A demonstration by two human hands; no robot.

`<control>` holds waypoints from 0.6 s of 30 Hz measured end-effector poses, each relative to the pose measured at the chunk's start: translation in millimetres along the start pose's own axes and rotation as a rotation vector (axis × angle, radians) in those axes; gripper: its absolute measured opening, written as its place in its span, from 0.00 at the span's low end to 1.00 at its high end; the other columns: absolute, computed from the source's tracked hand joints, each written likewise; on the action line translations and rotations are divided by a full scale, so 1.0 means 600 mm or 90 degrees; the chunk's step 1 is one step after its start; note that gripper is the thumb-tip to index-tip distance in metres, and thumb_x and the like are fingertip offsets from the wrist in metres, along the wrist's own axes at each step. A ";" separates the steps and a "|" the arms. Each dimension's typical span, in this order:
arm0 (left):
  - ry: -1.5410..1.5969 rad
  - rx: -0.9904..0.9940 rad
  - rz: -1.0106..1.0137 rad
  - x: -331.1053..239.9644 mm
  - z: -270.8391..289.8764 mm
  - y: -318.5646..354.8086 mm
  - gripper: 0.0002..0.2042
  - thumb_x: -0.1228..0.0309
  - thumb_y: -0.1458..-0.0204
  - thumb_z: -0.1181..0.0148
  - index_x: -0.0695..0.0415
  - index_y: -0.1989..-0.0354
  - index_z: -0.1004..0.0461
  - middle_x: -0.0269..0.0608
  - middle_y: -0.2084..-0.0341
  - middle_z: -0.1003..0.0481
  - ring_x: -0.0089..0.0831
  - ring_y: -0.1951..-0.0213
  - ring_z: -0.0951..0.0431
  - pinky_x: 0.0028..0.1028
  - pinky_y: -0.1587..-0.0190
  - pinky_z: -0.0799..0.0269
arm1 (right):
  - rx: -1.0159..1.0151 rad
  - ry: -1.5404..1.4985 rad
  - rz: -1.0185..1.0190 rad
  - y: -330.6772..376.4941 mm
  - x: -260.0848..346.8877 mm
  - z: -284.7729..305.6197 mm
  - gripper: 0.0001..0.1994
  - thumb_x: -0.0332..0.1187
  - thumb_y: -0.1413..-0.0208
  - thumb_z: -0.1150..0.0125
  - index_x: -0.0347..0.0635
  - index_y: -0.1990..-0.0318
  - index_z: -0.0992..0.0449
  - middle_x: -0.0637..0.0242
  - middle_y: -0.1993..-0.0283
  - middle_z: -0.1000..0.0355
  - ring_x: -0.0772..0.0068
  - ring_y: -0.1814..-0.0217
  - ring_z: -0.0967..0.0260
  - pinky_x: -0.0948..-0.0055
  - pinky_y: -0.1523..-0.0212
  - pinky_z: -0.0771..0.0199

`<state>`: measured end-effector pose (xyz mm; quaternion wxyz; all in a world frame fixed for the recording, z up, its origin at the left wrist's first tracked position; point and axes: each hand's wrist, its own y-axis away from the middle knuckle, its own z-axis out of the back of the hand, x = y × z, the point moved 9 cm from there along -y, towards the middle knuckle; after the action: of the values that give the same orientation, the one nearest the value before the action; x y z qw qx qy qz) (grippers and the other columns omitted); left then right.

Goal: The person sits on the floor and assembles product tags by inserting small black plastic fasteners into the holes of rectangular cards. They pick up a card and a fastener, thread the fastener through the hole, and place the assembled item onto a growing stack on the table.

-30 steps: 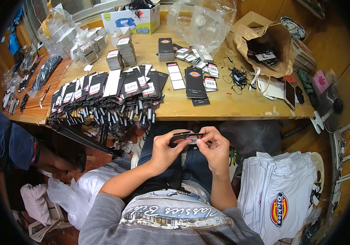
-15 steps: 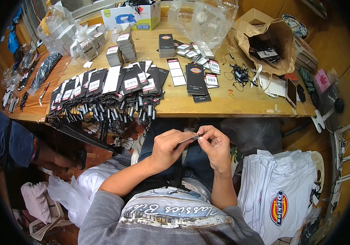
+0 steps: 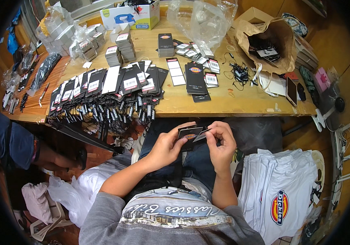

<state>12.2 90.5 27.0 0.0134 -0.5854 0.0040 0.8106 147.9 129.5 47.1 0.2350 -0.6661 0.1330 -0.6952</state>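
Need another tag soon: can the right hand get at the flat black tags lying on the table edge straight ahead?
Probably yes. The black tags lie uncovered on the wooden table, nothing standing between. But the right hand and left hand both pinch a black tag set.

A wooden table stands just beyond the grip, its top warm yellow under even light. Under it the floor is reddish-brown. Left of the grip another wooden surface adjoins the table. Far right, wood-toned panels rise; a white plastic stool sits low left.
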 end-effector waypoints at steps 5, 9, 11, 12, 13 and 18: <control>0.030 -0.166 -0.181 -0.012 0.019 0.008 0.13 0.81 0.58 0.45 0.63 0.61 0.32 0.45 0.75 0.26 0.20 0.73 0.25 0.19 0.74 0.32 | 0.047 0.127 0.097 -0.003 0.051 -0.016 0.06 0.19 0.65 0.41 0.35 0.77 0.32 0.62 0.63 0.39 0.69 0.67 0.38 0.77 0.66 0.37; -0.044 -0.181 -0.231 -0.033 0.022 0.017 0.13 0.81 0.59 0.45 0.63 0.62 0.32 0.47 0.74 0.26 0.28 0.73 0.24 0.21 0.74 0.31 | 0.062 0.110 0.107 -0.006 0.055 -0.020 0.06 0.19 0.65 0.42 0.34 0.77 0.32 0.61 0.64 0.37 0.69 0.67 0.37 0.77 0.64 0.37; -0.070 -0.186 -0.259 -0.042 0.023 0.020 0.13 0.81 0.60 0.45 0.62 0.63 0.32 0.48 0.75 0.27 0.32 0.74 0.24 0.22 0.74 0.30 | 0.073 0.101 0.092 -0.007 0.054 -0.022 0.06 0.19 0.65 0.42 0.33 0.77 0.32 0.61 0.64 0.36 0.69 0.67 0.37 0.77 0.64 0.37; -0.080 -0.189 -0.271 -0.046 0.023 0.021 0.13 0.82 0.60 0.45 0.62 0.63 0.32 0.48 0.75 0.27 0.34 0.75 0.24 0.23 0.74 0.30 | 0.077 0.093 0.081 -0.007 0.052 -0.023 0.06 0.19 0.64 0.42 0.33 0.77 0.33 0.60 0.65 0.36 0.69 0.67 0.36 0.77 0.64 0.37; -0.091 -0.193 -0.283 -0.049 0.022 0.022 0.13 0.82 0.60 0.45 0.61 0.63 0.32 0.48 0.75 0.27 0.36 0.75 0.24 0.24 0.74 0.30 | 0.081 0.085 0.069 -0.007 0.049 -0.023 0.05 0.19 0.64 0.43 0.33 0.77 0.33 0.60 0.65 0.35 0.68 0.67 0.36 0.77 0.64 0.37; -0.260 -0.210 -0.415 -0.068 0.007 0.038 0.17 0.84 0.67 0.47 0.62 0.62 0.32 0.47 0.73 0.27 0.37 0.73 0.25 0.26 0.73 0.29 | 0.083 0.065 0.012 -0.004 0.034 -0.023 0.04 0.18 0.64 0.45 0.33 0.77 0.33 0.59 0.66 0.34 0.68 0.66 0.34 0.77 0.64 0.37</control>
<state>20.6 66.8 66.7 0.1762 -0.3776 -0.3140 0.8531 134.1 119.5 65.1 0.2777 -0.6117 0.1054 -0.7332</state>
